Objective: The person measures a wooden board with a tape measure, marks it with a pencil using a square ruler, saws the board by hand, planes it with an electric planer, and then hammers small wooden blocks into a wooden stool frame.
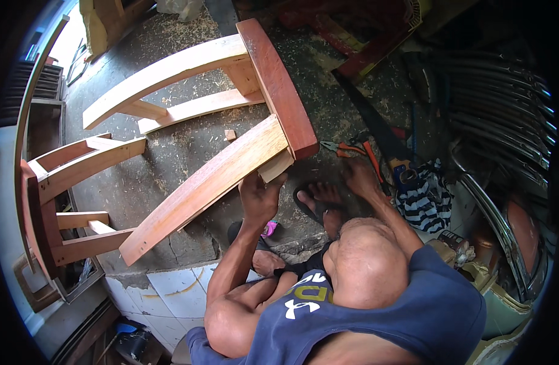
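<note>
Three long, curved rails (203, 187) of pale wood met a red-brown board (278, 91) — the frame they made was on the floor (188, 146), ahead of the person and mostly to the left. A short stub (276, 166) showed under the board end of the nearest rail. The left hand (260, 196) was there, thumb and fingers apart about the stub's lower end; the fingertips were partly hidden, so I could not tell how firmly it gripped. The right hand (361, 176) was low by the pliers (343, 149), next to an orange tool (373, 159); whether its fingers closed on anything, I could not tell. A saw (373, 115) lay beyond these tools, its handle end near a striped cloth (424, 198). A small block (231, 135) sat between the rails, among scattered shavings. Farther out, a second frame (91, 167) stood at the left — and bent metal tubes (495, 103) were stacked at the right.
</note>
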Demonstrator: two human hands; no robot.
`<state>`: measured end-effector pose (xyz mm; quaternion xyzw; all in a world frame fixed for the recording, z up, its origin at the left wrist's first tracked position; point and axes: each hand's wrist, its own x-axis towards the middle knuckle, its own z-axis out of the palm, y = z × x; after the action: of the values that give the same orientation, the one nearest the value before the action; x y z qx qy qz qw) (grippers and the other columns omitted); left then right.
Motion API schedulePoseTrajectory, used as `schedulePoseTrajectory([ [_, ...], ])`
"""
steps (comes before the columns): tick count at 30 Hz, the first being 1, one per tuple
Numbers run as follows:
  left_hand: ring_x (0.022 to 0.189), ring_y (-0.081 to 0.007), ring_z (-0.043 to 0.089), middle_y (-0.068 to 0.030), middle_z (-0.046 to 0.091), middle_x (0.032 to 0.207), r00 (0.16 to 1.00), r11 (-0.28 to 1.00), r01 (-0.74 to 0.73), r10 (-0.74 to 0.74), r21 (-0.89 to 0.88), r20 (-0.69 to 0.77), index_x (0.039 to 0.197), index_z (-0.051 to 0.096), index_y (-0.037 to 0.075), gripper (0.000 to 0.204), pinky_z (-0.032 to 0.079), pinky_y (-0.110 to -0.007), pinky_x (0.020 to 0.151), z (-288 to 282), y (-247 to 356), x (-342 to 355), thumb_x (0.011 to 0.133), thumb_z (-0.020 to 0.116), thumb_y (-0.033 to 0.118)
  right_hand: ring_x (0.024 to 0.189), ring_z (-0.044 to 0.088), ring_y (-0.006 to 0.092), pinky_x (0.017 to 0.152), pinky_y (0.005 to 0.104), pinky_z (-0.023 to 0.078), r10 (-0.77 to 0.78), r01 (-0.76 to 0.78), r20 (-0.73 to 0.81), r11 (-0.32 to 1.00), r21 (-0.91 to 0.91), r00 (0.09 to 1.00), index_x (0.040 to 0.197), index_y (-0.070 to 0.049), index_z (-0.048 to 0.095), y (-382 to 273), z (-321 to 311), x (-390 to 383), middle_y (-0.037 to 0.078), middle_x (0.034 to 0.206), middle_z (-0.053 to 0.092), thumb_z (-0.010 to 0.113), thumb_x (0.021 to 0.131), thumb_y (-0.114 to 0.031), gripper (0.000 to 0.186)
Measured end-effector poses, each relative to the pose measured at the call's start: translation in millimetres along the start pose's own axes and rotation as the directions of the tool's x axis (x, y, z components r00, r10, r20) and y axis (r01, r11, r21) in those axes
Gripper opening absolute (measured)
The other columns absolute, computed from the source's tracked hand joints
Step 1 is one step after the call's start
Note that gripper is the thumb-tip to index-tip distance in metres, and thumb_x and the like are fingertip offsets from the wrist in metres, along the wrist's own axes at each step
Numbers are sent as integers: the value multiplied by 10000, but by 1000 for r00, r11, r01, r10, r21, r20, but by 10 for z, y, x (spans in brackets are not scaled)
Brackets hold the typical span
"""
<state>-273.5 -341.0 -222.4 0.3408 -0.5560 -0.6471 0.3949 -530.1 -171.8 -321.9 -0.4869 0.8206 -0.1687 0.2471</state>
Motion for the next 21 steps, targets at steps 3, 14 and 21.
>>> schedulePoseTrajectory([
  [3, 1060, -149, 643, -70, 713, 1165, 999, 999, 33, -33, 21, -5, 1304, 619, -24, 411, 502, -313, 944, -48, -26, -28, 943, 769, 102, 1165, 601, 446, 983, 518, 494, 85, -106, -154, 986, -132, 984, 1244, -38, 647, 141, -47, -187, 239, 1240, 629, 722, 830, -130, 430],
  [14, 1131, -195, 667, -125, 709, 1212, 999, 994, 40, -42, 99, 19, 1327, 604, -50, 458, 522, -352, 997, -130, -33, -75, 900, 767, -23, 1174, 500, 511, 987, 552, 425, 249, -314, -271, 920, -233, 930, 1367, 21, 488, 309, 32, -363, 304, 1218, 503, 700, 787, -71, 624],
  [21, 1117, -185, 668, -117, 710, 1209, 999, 997, 16, -18, 71, 30, 1325, 613, -53, 460, 528, -345, 984, -184, -64, -37, 894, 772, -27, 1175, 478, 510, 988, 554, 410, 182, -274, -347, 932, -237, 920, 1342, 38, 497, 385, 96, -345, 288, 1188, 496, 629, 768, -8, 591],
])
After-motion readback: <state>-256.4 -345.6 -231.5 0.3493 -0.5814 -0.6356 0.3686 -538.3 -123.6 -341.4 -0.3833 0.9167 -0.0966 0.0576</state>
